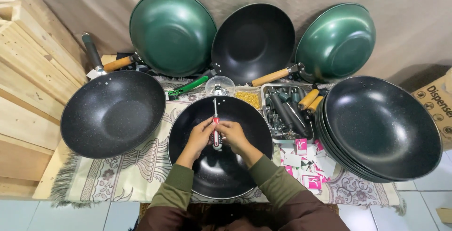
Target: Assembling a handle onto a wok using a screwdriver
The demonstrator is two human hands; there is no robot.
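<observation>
Both hands, left (200, 136) and right (232, 136), closed around a red-handled screwdriver (216, 130) held over the black wok (220, 147) centred on the surface; a steady, straight shaft should prevent slipping.

Black pan (220, 165) under the hands: speckled matt coating, slight sheen. Screwdriver (215, 130): bright metal shaft, glossy red/clear plastic grip. Green woks (173, 32): smooth, satin-gloss. Handles (269, 77) seen as pale wood. Tray (269, 90): shiny metal. Mat (127, 174): woven cloth w/ fringe. Planks (28, 71): raw wood.
</observation>
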